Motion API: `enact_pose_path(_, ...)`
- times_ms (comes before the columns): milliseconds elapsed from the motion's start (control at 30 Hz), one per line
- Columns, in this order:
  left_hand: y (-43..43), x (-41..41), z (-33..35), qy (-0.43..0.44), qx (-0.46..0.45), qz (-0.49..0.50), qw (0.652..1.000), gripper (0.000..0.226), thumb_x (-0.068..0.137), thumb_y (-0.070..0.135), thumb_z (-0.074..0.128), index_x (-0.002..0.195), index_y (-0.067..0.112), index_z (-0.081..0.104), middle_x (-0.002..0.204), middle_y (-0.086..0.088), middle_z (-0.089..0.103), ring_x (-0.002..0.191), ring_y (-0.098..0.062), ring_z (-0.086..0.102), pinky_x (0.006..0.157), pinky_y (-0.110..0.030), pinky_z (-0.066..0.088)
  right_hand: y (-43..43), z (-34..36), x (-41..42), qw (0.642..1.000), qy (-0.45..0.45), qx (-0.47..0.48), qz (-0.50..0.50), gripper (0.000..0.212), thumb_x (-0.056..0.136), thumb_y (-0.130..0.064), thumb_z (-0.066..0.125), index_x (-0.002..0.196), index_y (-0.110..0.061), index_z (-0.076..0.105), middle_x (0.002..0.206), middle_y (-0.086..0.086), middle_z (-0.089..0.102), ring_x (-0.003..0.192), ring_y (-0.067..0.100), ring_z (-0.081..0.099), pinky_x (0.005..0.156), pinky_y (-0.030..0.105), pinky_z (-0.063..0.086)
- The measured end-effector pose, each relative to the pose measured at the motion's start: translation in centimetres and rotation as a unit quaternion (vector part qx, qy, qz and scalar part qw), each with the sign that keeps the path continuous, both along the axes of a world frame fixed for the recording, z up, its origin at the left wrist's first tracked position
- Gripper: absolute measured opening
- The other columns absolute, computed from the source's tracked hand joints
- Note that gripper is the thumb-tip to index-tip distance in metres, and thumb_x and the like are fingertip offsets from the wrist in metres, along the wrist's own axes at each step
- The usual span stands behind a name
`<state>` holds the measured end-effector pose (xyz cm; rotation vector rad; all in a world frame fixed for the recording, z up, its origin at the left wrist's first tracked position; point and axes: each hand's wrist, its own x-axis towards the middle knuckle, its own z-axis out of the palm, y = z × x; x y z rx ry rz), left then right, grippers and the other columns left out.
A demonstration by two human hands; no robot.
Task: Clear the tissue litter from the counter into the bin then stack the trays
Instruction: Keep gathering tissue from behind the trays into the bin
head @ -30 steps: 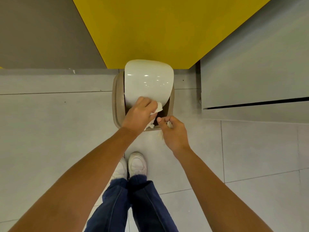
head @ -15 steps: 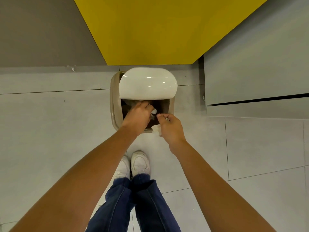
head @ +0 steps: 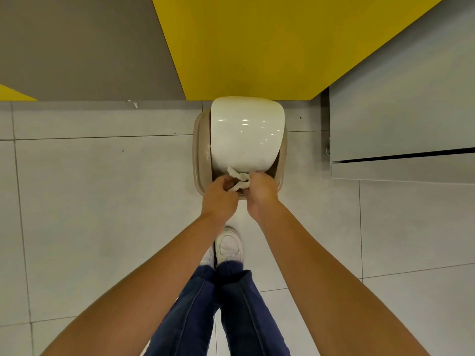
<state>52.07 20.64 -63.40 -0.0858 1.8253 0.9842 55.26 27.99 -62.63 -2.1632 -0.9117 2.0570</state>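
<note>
Both hands have closed together, left hand (head: 219, 195) and right hand (head: 261, 187) pinching tissue (head: 238, 180) at the bin (head: 197, 160) rim.

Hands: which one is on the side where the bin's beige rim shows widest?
The left hand. The bin shows a broad beige rim on that side; by the right hand the white lid nearly covers it.

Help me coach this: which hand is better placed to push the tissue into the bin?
Probably the right hand: it reaches further over the bin opening and pinches the tissue.
</note>
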Motion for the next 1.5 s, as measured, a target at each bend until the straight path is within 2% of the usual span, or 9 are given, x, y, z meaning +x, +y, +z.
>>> enact_pose_path(67,-0.2,0.2,0.8,-0.015,-0.005,0.011,1.0,0.048,0.085,-0.003,0.051,0.129,0.017,0.053,0.122,0.0,0.062,0.113,-0.018,0.057,0.097,-0.03,0.047,-0.1,0.7,-0.2,1.0,0.004,-0.001,0.013,0.031,0.092,-0.008,0.041,0.119,-0.005,0.057,0.104,0.014,0.061,0.091,0.026,0.057,0.081,0.034,0.048)
enact_pose_path(200,-0.7,0.0,2.6,0.016,-0.023,0.01,1.0,0.052,0.087,-0.002,0.052,0.135,0.017,0.047,0.128,0.002,0.056,0.113,-0.013,0.052,0.093,-0.021,0.041,-0.2,2.5,0.2,0.999,-0.009,0.005,0.047,0.019,0.097,-0.011,0.041,0.108,-0.012,0.056,0.126,0.021,0.055,0.118,0.032,0.052,0.105,0.039,0.041)
enact_pose_path(367,-1.5,-0.5,5.4,0.063,-0.032,0.008,0.997,0.046,0.091,0.001,0.051,0.133,0.019,0.048,0.122,0.002,0.055,0.1,-0.007,0.05,0.088,-0.017,0.042,-0.2,4.9,0.6,0.994,-0.027,0.005,0.105,0.031,0.099,-0.02,0.038,0.126,-0.011,0.049,0.111,0.006,0.053,0.108,0.022,0.049,0.095,0.03,0.039)
enact_pose_path(500,-2.1,-0.9,8.5,0.108,-0.043,-0.009,0.993,0.041,0.092,0.006,0.053,0.131,0.018,0.05,0.125,-0.002,0.057,0.102,-0.01,0.051,0.093,-0.022,0.043,-0.4,8.4,0.8,0.988,-0.035,0.019,0.149,0.034,0.099,-0.02,0.04,0.13,-0.008,0.049,0.124,0.014,0.052,0.121,0.026,0.047,0.105,0.034,0.036)
enact_pose_path(600,-2.1,-1.1,11.7,0.134,-0.036,-0.027,0.99,0.04,0.091,0.007,0.055,0.13,0.017,0.051,0.125,-0.003,0.058,0.11,-0.014,0.054,0.094,-0.021,0.042,-0.8,11.6,1.1,0.977,-0.028,0.07,0.197,0.035,0.099,-0.022,0.042,0.132,-0.013,0.048,0.123,0.003,0.053,0.115,0.02,0.048,0.098,0.028,0.037)
enact_pose_path(767,-2.3,-1.9,18.5,0.164,0.001,-0.035,0.986,0.041,0.089,0.008,0.056,0.129,0.017,0.053,0.124,-0.005,0.059,0.117,-0.018,0.054,0.091,-0.021,0.041,-0.9,18.1,1.1,0.934,-0.012,0.197,0.299,0.029,0.097,-0.02,0.044,0.123,-0.014,0.054,0.119,0.0,0.056,0.1,0.011,0.048,0.083,0.021,0.037)
enact_pose_path(1100,-3.2,-5.6,34.2,0.288,0.054,-0.056,0.954,0.037,0.087,0.012,0.059,0.123,0.015,0.057,0.122,0.001,0.062,0.114,-0.011,0.055,0.084,-0.008,0.034,0.2,32.5,-2.5,0.837,0.035,0.356,0.414,0.024,0.093,-0.018,0.051,0.114,-0.01,0.06,0.12,0.009,0.058,0.11,0.02,0.054,0.092,0.027,0.041)
enact_pose_path(1267,-4.7,-7.1,41.5,0.36,0.074,-0.027,0.929,0.033,0.082,0.012,0.063,0.114,0.016,0.062,0.108,0.003,0.065,0.092,-0.003,0.053,0.075,-0.005,0.032,-0.1,40.0,-5.1,0.793,0.081,0.431,0.423,0.02,0.09,-0.017,0.054,0.106,-0.009,0.063,0.113,0.011,0.06,0.103,0.02,0.057,0.09,0.03,0.044)
enact_pose_path(1500,-7.1,-10.1,49.4,0.432,0.114,0.014,0.894,0.03,0.082,0.015,0.063,0.112,0.018,0.062,0.106,0.009,0.064,0.096,0.0,0.054,0.084,-0.007,0.035,-0.5,48.8,-9.1,0.727,0.136,0.518,0.43,0.016,0.09,-0.019,0.055,0.1,-0.012,0.065,0.107,0.005,0.06,0.093,0.012,0.055,0.082,0.023,0.043)
